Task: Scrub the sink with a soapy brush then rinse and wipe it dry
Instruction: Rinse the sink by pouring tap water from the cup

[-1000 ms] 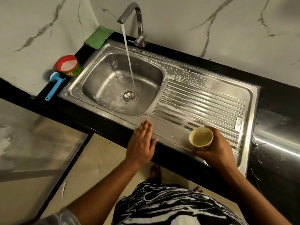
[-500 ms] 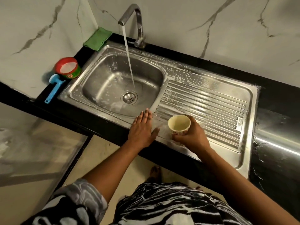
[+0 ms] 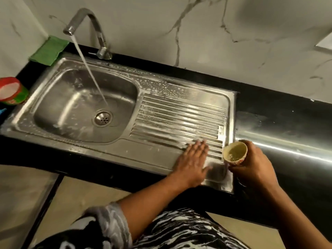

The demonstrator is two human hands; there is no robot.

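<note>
A steel sink with a ribbed drainboard is set in a black counter. Soap foam dots its rim and the drainboard. The tap runs, its stream landing just above the drain. My left hand lies flat, fingers straight, on the drainboard's front right part. My right hand grips a small cream cup with a little water in it, tilted over the sink's right front corner. A blue brush barely shows at the left edge.
A green cloth lies at the counter's back left corner. A red and green tub of white soap stands left of the basin. The black counter extends right, with a shiny wet streak. Marble wall behind.
Both hands have slid right along the sink's front, from near the basin to the drainboard's right end. The cup went with the right hand. The tap keeps running.
</note>
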